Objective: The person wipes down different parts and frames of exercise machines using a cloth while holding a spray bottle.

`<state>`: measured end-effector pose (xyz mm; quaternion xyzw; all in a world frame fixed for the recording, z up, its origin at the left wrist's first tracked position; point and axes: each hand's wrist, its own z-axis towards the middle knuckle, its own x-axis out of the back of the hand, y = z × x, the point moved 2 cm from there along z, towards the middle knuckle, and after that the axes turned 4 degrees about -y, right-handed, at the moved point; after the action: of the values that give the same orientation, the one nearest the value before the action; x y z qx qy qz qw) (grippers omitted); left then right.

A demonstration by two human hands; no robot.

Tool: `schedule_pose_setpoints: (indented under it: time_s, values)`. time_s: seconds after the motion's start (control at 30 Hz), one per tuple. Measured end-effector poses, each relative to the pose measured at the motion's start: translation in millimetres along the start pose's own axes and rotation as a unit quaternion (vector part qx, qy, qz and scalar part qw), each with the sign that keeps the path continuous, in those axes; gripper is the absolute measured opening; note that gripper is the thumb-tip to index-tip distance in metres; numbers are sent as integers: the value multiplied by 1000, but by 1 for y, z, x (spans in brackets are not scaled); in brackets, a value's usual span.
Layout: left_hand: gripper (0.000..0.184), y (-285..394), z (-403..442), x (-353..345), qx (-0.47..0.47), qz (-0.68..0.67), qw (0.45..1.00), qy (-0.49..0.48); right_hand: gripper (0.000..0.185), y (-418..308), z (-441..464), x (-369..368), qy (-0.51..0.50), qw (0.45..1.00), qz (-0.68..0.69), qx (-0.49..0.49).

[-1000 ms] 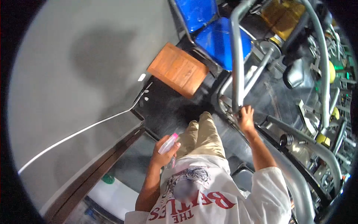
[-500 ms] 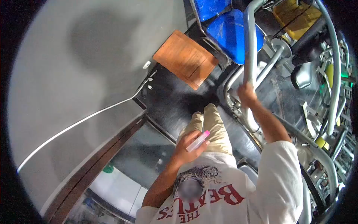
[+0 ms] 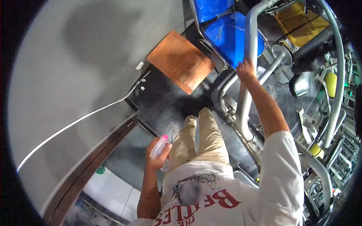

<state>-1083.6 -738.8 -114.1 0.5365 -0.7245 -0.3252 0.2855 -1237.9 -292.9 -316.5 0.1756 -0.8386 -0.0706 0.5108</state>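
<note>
My left hand (image 3: 156, 156) is closed around a small translucent plastic bottle (image 3: 157, 147) with a pink cap, held beside my left thigh. Farther out, my right hand (image 3: 246, 71) grips a thick grey metal tube (image 3: 250, 41) of an exercise machine, its fingers bent over the left side. Anything under that palm is hidden.
A blue chair (image 3: 226, 32) stands ahead, beside a brown wooden box (image 3: 181, 62). The grey wall (image 3: 75, 75) with a white cable is on the left, above a glass-topped case with a brown frame (image 3: 94, 173). More gym machines (image 3: 320, 113) crowd the right.
My right hand has slid farther up the tube, away from my body. My left hand has moved left and a little down with the bottle. The view has shifted slightly.
</note>
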Motion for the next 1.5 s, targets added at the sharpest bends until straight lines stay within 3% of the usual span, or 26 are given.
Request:
schedule_pose_setpoints:
  time_s: [0.07,0.1,0.13,0.2,0.3,0.33,0.4,0.5,0.57,0.6,0.67,0.73,0.77,0.83,0.87,0.9,0.93,1.0,1.03,1.2,1.27,1.33,1.37,1.4,1.47,1.5]
  values:
    - [13,-3,8,-11,-38,48,998,-8,28,19,18,-2,30,999,-9,15]
    - [13,-2,11,-16,-57,70,996,-14,27,-3,7,-43,69,994,-72,-49]
    - [13,5,13,-25,-39,37,998,-23,29,-26,-17,-53,-49,998,-35,9]
    - [14,23,16,-42,-6,-32,999,-37,37,-72,-72,-67,-305,945,81,89]
    - [14,26,17,-45,-30,-41,998,-40,22,-149,-198,-110,-224,957,-34,182]
    - [14,29,18,-47,-31,-56,997,-39,22,-139,-202,-67,-314,888,-121,313]
    - [13,23,18,-42,-41,-48,998,-9,22,-123,-179,-54,-299,917,-37,261]
    - [11,17,20,-38,-64,-34,997,17,28,-75,-66,-70,-240,961,115,70]
    - [9,6,15,-39,-28,-31,998,44,32,-3,5,6,-82,993,-52,59]
    - [9,3,16,-44,-13,-31,998,56,33,27,43,-1,53,997,-42,39]
    - [9,9,15,-62,36,-56,996,59,34,75,79,50,107,992,36,-51]
    - [8,21,16,-80,67,-9,995,80,34,66,88,12,72,996,3,-55]
    - [8,30,18,-88,1,-58,998,38,32,38,50,-5,98,994,29,-42]
    - [8,50,26,-101,-58,36,998,-6,29,-21,-17,-66,87,986,143,10]
    - [8,61,30,-108,-86,81,993,-25,26,-53,-67,-51,-123,969,214,-35]
    - [12,77,36,-116,-96,94,989,-62,26,-85,-114,-66,-200,961,189,27]
    - [12,86,40,-124,-126,108,984,-62,27,-107,-158,-71,-229,957,75,162]
    - [12,104,49,-142,-185,141,971,-64,28,-123,-215,-64,-228,890,-96,383]
    - [13,121,53,-150,-248,170,952,-50,27,-105,-214,-38,-192,908,-58,368]
    - [15,130,69,-181,-253,186,947,-71,23,-51,-156,-58,-14,964,187,189]
    - [16,134,70,-191,-238,175,953,-65,22,-2,-94,-46,70,972,50,220]
    - [17,134,69,-193,-218,163,960,-64,28,54,-29,-18,129,976,102,141]
    - [18,132,69,-193,-208,158,963,-61,25,80,-3,15,205,968,49,137]
    - [18,127,68,-191,-181,164,968,-57,21,101,37,12,139,978,108,108]
    - [18,120,66,-189,-128,153,979,-47,19,136,67,50,255,953,165,20]
    - [18,120,65,-191,-104,135,985,-37,19,138,70,61,252,946,200,-23]
